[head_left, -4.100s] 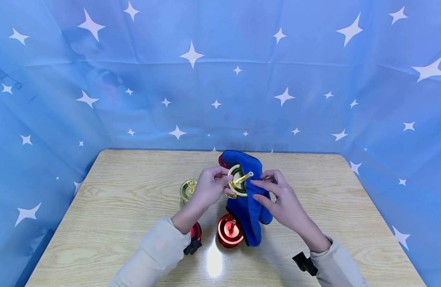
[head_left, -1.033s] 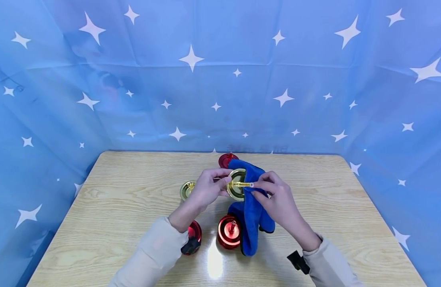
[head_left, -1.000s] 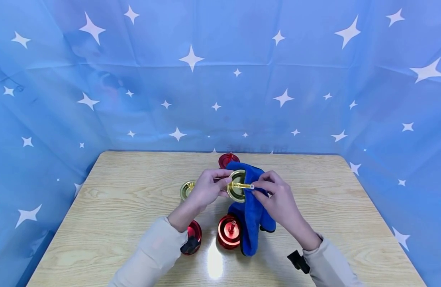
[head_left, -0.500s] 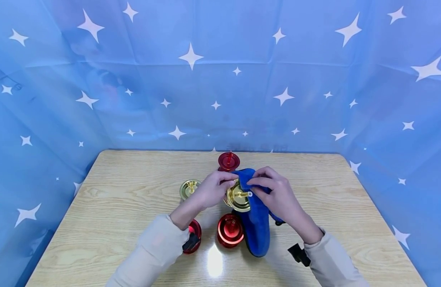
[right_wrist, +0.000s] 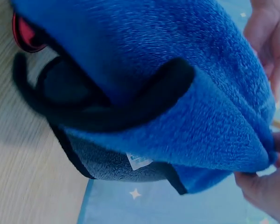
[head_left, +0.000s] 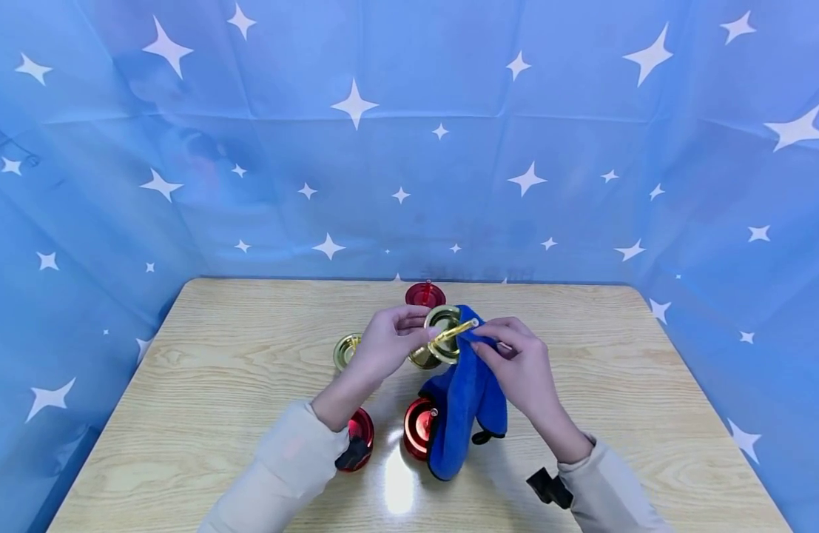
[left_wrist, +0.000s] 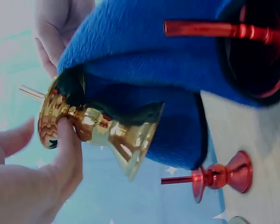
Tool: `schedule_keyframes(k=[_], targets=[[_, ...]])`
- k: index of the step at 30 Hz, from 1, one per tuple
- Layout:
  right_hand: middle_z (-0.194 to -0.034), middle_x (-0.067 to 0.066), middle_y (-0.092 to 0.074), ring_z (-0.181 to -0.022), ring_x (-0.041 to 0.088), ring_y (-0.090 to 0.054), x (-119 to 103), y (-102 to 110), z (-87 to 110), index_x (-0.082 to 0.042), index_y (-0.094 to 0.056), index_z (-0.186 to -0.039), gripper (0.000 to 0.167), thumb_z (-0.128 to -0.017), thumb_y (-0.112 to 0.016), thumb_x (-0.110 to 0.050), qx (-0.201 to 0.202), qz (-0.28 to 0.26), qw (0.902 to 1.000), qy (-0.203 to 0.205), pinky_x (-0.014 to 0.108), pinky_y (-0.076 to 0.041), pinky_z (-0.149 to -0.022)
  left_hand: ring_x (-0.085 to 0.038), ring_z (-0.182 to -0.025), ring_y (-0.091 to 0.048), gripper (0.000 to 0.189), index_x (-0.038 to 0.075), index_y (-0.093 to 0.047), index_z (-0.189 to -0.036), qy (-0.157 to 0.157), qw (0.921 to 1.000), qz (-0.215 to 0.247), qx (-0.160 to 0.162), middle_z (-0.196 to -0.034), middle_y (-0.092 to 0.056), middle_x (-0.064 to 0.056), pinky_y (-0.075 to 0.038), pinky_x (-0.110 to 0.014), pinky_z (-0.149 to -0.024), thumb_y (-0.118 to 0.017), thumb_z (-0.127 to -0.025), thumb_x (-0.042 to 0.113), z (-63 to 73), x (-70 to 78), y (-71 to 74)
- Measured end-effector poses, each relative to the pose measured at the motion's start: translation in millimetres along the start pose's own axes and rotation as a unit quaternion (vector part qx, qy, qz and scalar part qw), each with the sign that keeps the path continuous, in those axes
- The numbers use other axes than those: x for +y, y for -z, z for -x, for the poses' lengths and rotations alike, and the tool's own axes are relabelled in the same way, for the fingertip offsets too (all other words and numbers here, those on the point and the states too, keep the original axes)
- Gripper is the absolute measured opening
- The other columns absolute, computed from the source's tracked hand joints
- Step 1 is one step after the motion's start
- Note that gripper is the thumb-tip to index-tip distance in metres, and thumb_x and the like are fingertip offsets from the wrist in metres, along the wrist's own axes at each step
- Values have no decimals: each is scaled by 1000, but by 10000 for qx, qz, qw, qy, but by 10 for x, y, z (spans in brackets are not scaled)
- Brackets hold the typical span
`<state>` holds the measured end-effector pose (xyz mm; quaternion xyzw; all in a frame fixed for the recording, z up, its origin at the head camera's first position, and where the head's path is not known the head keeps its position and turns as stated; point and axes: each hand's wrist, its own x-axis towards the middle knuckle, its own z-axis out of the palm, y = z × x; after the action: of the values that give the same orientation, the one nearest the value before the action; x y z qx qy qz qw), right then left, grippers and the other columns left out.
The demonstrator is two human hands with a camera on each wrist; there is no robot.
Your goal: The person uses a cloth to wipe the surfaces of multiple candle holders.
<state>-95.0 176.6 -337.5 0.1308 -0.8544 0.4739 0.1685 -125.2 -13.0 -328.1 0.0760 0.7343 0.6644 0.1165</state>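
Note:
My left hand (head_left: 389,344) grips a shiny gold candlestick (left_wrist: 95,123) by its dish, tilted and raised off the table. Its thin tube points toward my right hand (head_left: 518,359). That hand pinches a blue plush cloth (head_left: 472,392) with black edging, close to the tube's tip. In the left wrist view the cloth drapes against the dish and along the stem. Below, the cloth hangs over part of a red candlestick (head_left: 419,426). The right wrist view shows the cloth's black loop (right_wrist: 130,105) and a white label (right_wrist: 139,161).
Another red candlestick (head_left: 425,295) stands at the back. A second gold one (head_left: 345,352) is left of my left hand, partly hidden by it. One more red candlestick (head_left: 361,428) stands beneath my left wrist. Wood-grain table (head_left: 236,385), with a blue star-patterned curtain (head_left: 396,163) around it.
Since half a second ago, the gold candlestick has risen and tilted further. The cloth has swung left, covering more of the front red candlestick. My right hand has moved slightly down along it.

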Motion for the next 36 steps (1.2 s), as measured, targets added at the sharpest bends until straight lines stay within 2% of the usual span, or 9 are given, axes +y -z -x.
schedule_keyframes(k=[5,10,14,19,23,26,29,33,36], targets=[[-93,9,-59,-79,19,-59,5,-16,21,0,-70,-89,14,-76,-68,7,192,0,9997,-135,26,-52,-69,-21,-92,-60,36,-5,-57,-114,143,9975,684,-111,-102,-61,-16,-52,-30,-75,-66,-79,-6,22,-57,-8],[-92,9,-58,-68,13,-55,26,-36,34,0,-70,-86,14,-74,-70,8,218,296,9991,213,18,-49,-59,-19,-82,-61,37,-7,-54,-119,19,9944,1029,-249,-98,-56,-20,-53,-34,-73,-56,-83,-14,32,-100,-10],[-90,11,-59,-62,12,-51,52,-13,-38,-1,-70,-82,18,-70,-71,12,187,692,9916,1081,21,-43,-51,-18,-74,-59,35,-6,-54,-120,-3,9972,467,-587,-92,-56,-17,-54,-33,-70,-55,-85,-11,31,-99,16],[-90,12,-58,-76,20,-59,48,32,-145,0,-69,-79,24,-64,-71,19,-430,1084,9644,2374,31,-51,-60,-16,-71,-57,32,-8,-54,-119,-96,9912,-270,-1291,-86,-56,-12,-54,-31,-67,-54,-87,-8,15,-99,37],[-91,13,-57,-78,23,-59,41,56,-181,1,-68,-80,26,-63,-70,21,-759,1189,9484,2841,33,-53,-61,-14,-69,-56,32,-9,-54,-119,-142,9895,-403,-1382,-85,-55,-11,-53,-29,-65,-54,-87,-7,9,-112,32],[-91,11,-58,-78,22,-60,64,84,-171,0,-68,-81,26,-64,-71,19,-713,1136,9541,2679,31,-52,-61,-15,-71,-58,29,-9,-55,-117,-6,9934,-90,-1145,-91,-58,-13,-53,-32,-69,-54,-88,-5,9,-125,34],[-90,8,-61,-73,17,-59,94,126,-139,-3,-68,-83,26,-67,-71,16,-646,832,9689,2240,25,-50,-58,-15,-75,-60,25,-12,-54,-114,133,9947,570,-843,-98,-59,-17,-52,-36,-75,-51,-90,-5,1,-129,57],[-90,6,-64,-73,16,-60,108,185,-95,-2,-67,-88,21,-74,-66,14,-564,271,9886,1367,17,-49,-60,-15,-76,-59,24,-16,-50,-113,225,9895,1339,-488,-99,-56,-17,-52,-34,-78,-47,-91,-7,-39,-102,113],[-91,8,-64,-79,16,-62,103,210,-81,0,-65,-92,18,-79,-63,12,-447,166,9959,775,17,-50,-66,-13,-74,-58,26,-17,-47,-115,316,9846,1701,-268,-96,-54,-14,-52,-31,-77,-46,-91,-8,-67,-48,157]])
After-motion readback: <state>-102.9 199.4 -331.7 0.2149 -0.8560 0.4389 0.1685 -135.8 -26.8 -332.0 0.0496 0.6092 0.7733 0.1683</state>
